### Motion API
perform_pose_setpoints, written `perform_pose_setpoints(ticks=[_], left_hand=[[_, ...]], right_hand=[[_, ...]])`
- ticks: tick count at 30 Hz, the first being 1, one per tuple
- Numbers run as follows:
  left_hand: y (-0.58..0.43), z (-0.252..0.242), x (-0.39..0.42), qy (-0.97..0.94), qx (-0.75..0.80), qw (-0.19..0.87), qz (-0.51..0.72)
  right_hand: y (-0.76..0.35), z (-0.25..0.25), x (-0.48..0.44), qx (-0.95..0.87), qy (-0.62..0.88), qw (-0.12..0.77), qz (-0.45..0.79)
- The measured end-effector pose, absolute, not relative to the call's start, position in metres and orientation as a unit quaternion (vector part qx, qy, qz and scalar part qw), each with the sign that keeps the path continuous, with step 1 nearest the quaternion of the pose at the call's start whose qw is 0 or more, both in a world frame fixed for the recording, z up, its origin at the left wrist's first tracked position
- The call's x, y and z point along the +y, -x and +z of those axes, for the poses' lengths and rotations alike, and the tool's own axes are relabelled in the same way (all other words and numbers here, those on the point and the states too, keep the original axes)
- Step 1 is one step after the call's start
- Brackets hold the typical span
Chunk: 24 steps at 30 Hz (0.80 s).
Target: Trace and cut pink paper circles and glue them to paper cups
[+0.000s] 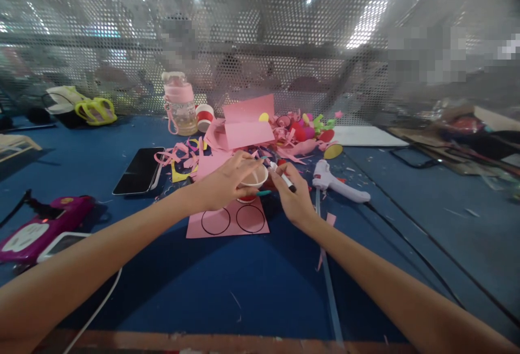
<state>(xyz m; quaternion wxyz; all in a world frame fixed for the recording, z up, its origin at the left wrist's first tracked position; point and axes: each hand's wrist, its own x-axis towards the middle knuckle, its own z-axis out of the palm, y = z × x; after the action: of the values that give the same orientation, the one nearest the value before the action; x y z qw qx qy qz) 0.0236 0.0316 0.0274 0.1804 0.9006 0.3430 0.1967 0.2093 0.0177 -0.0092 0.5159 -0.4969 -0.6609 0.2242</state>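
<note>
My left hand grips a paper cup with a white rim and a red band low on its side. The cup is over a pink paper sheet, and my fingers hide part of it. Two black circles are drawn side by side on the sheet's near half. Close to the cup's right side, my right hand is closed around a white marker with a black end. Whether its tip touches anything is hidden.
A glue gun lies at right with its cord trailing. Pink paper scraps pile up behind the hands. A phone, a clear bottle, a purple device and a yellow cup-shaped object stand to the left.
</note>
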Motion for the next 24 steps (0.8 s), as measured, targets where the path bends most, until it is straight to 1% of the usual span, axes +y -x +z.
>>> perform_pose_setpoints(ticks=[11,13,18,24], left_hand=[[-0.023,0.025,0.035,-0.91,0.327,0.151,0.207],[-0.023,0.026,0.034,-0.911,0.323,0.147,0.209],[-0.025,0.028,0.032,-0.913,0.325,0.136,0.204],[-0.026,0.026,0.033,-0.915,0.323,0.111,0.216]], right_hand=[[-0.21,-0.01,0.018,-0.633,0.467,0.581,0.21],[-0.21,-0.011,0.02,-0.611,0.455,0.607,0.227],[-0.218,-0.014,0.028,-0.546,0.404,0.657,0.327],[-0.221,-0.007,0.03,-0.51,0.387,0.695,0.327]])
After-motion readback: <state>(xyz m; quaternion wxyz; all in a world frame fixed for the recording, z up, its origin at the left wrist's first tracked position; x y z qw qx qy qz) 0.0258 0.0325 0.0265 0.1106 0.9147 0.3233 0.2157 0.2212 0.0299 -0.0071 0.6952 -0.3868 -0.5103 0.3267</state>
